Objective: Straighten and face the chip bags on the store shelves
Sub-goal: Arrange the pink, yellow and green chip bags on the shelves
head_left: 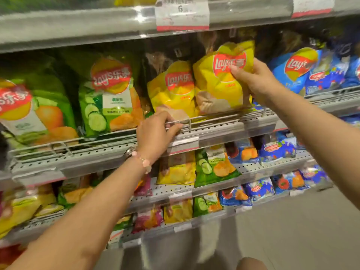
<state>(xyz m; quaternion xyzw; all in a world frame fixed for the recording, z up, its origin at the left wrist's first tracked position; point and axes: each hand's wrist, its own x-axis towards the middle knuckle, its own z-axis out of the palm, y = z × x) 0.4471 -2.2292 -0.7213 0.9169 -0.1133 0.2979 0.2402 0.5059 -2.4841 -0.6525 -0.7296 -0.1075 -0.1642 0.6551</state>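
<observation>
My right hand (253, 79) grips the right edge of a yellow Lay's chip bag (216, 82), which stands upright with its logo facing out, just behind the wire rail (224, 115) of the middle shelf. To its left a second yellow Lay's bag (171, 90) stands facing out. My left hand (155, 131) rests on the wire rail below that second bag, fingers curled over the wire. Two green cucumber Lay's bags (109, 96) (29, 112) stand further left, leaning slightly. Blue Lay's bags (303, 71) fill the shelf to the right.
A shelf edge with a price tag (182, 13) runs overhead. Lower shelves (175, 189) hold smaller yellow, green, blue and purple bags. Grey floor (302, 230) lies at the bottom right. A bracelet sits on my left wrist.
</observation>
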